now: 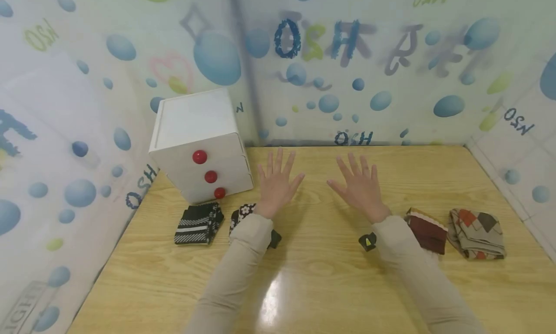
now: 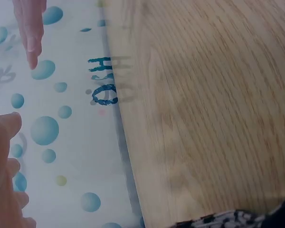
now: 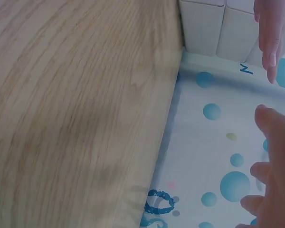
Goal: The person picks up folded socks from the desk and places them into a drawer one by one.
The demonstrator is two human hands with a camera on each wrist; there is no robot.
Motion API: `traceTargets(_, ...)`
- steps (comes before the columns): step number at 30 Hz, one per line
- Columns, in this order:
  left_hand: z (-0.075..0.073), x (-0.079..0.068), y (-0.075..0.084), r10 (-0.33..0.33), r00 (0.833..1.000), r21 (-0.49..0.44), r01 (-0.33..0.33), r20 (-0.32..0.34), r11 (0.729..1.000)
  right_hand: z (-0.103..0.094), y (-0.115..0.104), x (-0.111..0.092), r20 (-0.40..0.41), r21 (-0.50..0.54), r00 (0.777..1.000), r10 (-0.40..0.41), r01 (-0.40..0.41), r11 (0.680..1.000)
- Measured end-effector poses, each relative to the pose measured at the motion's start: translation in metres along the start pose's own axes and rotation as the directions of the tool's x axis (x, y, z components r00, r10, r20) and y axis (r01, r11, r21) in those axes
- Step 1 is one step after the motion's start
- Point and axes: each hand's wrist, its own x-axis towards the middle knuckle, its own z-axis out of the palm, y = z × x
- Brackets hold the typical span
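Note:
Both hands are held out over the table with fingers spread and nothing in them. My left hand is in front of the white drawer box, to its right. My right hand is level with it on the right. Below the left forearm lies a folded black cloth with white flowers, partly hidden by the sleeve. Left of it is a folded black-and-white striped cloth. Beside the right forearm lies a folded maroon cloth, partly covered by the sleeve, and right of that a folded beige argyle cloth.
A white three-drawer box with red round knobs stands at the back left, its drawers closed. The wooden table meets a wall covering with blue dots and lettering along the back and sides.

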Motion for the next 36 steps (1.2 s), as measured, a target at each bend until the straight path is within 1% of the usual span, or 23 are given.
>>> traceTargets(5, -0.001, -0.004, -0.003, 0.039, 0.999, 0.031, -0.038, -0.030, 0.999, 0.001, 0.000, -0.003, 0.020, 0.006, 1.000, -0.012, 0.012, 1.000)
traceTargets(7, -0.003, -0.006, -0.005, 0.051, 0.997, 0.026, -0.050, -0.049, 0.998, 0.001, 0.000, -0.005, 0.029, 0.007, 0.999, -0.013, 0.013, 1.000)
traceTargets(10, -0.006, -0.010, -0.011, 0.054, 0.997, 0.018, -0.053, -0.055, 0.998, 0.000, -0.002, -0.008, 0.042, 0.011, 0.999, -0.021, 0.020, 1.000)
traceTargets(11, -0.007, -0.012, -0.013, 0.058, 0.996, 0.021, -0.057, -0.067, 0.998, 0.000, -0.003, -0.010, 0.050, 0.010, 0.998, -0.024, 0.024, 1.000)
traceTargets(15, -0.013, -0.021, -0.023, 0.060, 0.995, 0.028, -0.058, -0.082, 0.998, -0.001, -0.009, -0.016, 0.092, 0.014, 0.994, -0.060, 0.059, 0.998)
traceTargets(17, -0.015, -0.027, -0.028, 0.069, 0.993, 0.027, -0.067, -0.091, 0.997, -0.002, -0.014, -0.019, 0.108, 0.048, 0.991, -0.082, 0.077, 0.996)
traceTargets(19, -0.017, -0.033, -0.033, 0.079, 0.992, 0.000, -0.080, -0.094, 0.997, -0.003, -0.017, -0.022, 0.110, 0.082, 0.988, -0.104, 0.095, 0.992)
traceTargets(23, -0.023, -0.043, -0.043, 0.105, 0.989, -0.046, -0.110, -0.109, 0.993, -0.002, -0.023, -0.025, 0.102, 0.136, 0.985, -0.138, 0.124, 0.983)
traceTargets(26, -0.029, -0.051, -0.052, 0.116, 0.983, -0.073, -0.127, -0.142, 0.989, -0.003, -0.026, -0.027, 0.085, 0.195, 0.982, -0.168, 0.149, 0.969)
traceTargets(29, -0.032, -0.059, -0.063, 0.133, 0.972, -0.076, -0.150, -0.195, 0.986, -0.002, -0.030, -0.026, 0.073, 0.249, 0.978, -0.195, 0.171, 0.953)
traceTargets(31, -0.034, -0.065, -0.071, 0.151, 0.959, -0.071, -0.172, -0.239, 0.983, -0.003, -0.033, -0.026, 0.074, 0.283, 0.976, -0.203, 0.175, 0.943)
traceTargets(34, -0.039, -0.073, -0.082, 0.161, 0.933, -0.085, -0.198, -0.322, 0.976, -0.004, -0.040, -0.024, 0.078, 0.315, 0.974, -0.214, 0.180, 0.932)
traceTargets(36, -0.044, -0.078, -0.089, 0.166, 0.908, -0.087, -0.215, -0.385, 0.973, -0.006, -0.047, -0.022, 0.073, 0.331, 0.971, -0.227, 0.191, 0.924)
